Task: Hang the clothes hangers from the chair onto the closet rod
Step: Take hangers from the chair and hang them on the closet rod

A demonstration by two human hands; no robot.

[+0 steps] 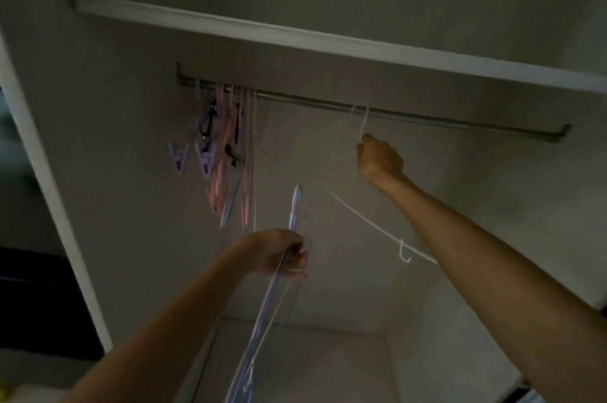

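At my right hand (381, 157): fingers curled round the neck of one white hanger (377, 225), its hook just at the closet rod (410, 115) above. Light, thin, springy; I judge the neck the best hold. Below-left, my left hand (285, 254) grips a bundle of pale hangers (262, 320). Further left, hung hangers (230, 152).

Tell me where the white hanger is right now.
Head view, right of centre: the white hanger is gripped by the right hand, its hook at the rod.

White hanger (377, 226) hooked at closet rod (427, 115), pale blue hangers (262, 314) bunched low, pink hangers (230, 152) hung left
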